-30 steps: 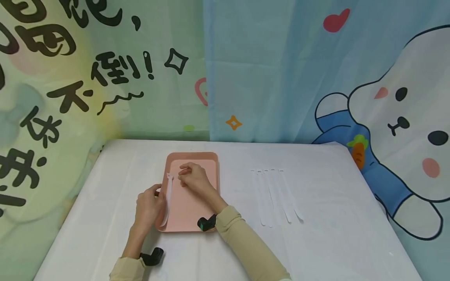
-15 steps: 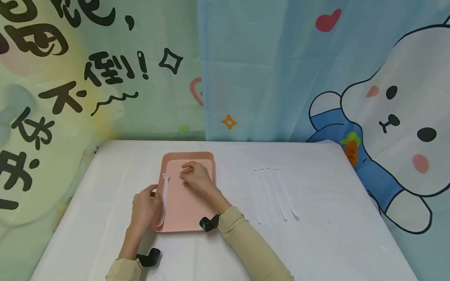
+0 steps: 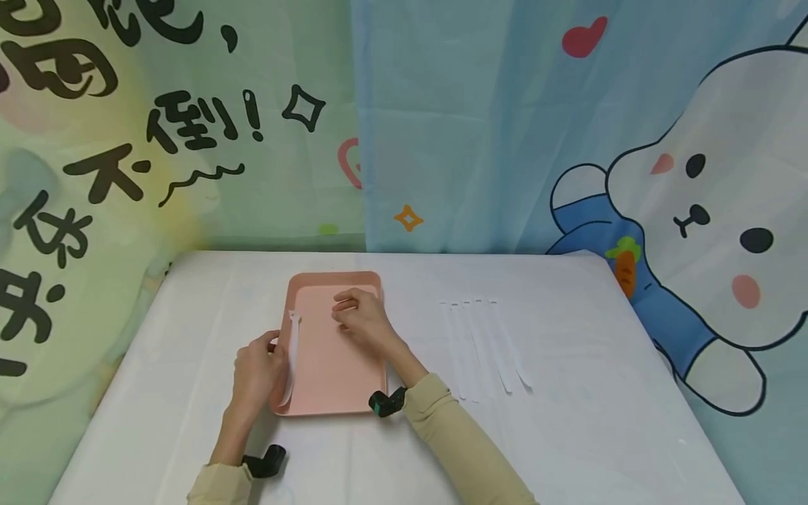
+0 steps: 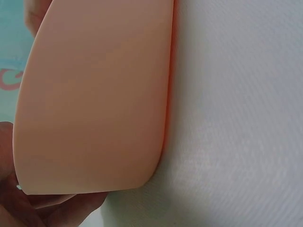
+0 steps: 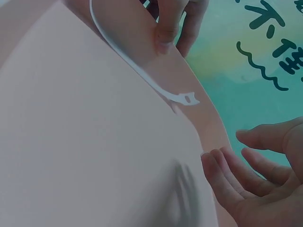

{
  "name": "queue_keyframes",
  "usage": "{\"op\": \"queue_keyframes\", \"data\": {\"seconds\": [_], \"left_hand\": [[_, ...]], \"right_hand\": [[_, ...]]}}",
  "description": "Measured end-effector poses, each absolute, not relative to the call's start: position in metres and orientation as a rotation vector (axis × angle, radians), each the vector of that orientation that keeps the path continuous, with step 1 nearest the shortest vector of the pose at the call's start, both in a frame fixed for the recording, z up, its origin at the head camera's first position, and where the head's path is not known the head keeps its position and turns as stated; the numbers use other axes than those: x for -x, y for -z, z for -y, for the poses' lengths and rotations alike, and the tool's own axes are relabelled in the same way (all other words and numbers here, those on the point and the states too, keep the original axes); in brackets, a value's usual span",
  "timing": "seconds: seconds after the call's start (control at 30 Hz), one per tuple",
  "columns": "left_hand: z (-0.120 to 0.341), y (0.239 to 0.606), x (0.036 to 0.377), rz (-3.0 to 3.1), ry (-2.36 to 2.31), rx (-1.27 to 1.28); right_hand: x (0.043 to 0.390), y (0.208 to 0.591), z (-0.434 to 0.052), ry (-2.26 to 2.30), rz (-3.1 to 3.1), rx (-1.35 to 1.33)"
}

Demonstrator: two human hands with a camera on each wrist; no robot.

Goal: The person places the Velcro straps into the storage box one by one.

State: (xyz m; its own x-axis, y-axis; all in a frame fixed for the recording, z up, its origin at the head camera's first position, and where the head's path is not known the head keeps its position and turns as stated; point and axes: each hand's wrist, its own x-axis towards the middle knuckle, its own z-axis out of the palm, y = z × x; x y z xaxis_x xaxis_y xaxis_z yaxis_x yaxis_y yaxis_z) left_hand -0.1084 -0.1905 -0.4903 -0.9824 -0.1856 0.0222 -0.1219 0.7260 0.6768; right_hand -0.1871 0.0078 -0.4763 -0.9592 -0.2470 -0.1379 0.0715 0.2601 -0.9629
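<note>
Your left hand (image 3: 255, 370) pinches the white plastic cable tie (image 3: 292, 358) at the pink rectangular tray's (image 3: 334, 379) edge; your right hand (image 3: 361, 320) hovers above the tray, fingers (image 5: 222, 182) loosely curled.

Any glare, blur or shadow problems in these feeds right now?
Head view: even soft light, no glare, but the white straps barely show against the white table. Left wrist view: the tray fills the frame, soft-focused. Right wrist view: strap sharp, faint shadow beneath it; right hand slightly blurred.
</note>
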Motion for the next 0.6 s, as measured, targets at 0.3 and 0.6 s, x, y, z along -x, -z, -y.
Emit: {"op": "queue_keyframes", "data": {"seconds": [0.3,0.6], "left_hand": [[0.189,0.493,0.110,2.846,1.112,-0.246],[0.189,0.490,0.107,2.841,1.122,-0.270]], "right_hand": [[0.181,0.469,-0.025,1.829,-2.314,0.149],[0.176,0.469,-0.038,2.001,-2.312,0.110]]}}
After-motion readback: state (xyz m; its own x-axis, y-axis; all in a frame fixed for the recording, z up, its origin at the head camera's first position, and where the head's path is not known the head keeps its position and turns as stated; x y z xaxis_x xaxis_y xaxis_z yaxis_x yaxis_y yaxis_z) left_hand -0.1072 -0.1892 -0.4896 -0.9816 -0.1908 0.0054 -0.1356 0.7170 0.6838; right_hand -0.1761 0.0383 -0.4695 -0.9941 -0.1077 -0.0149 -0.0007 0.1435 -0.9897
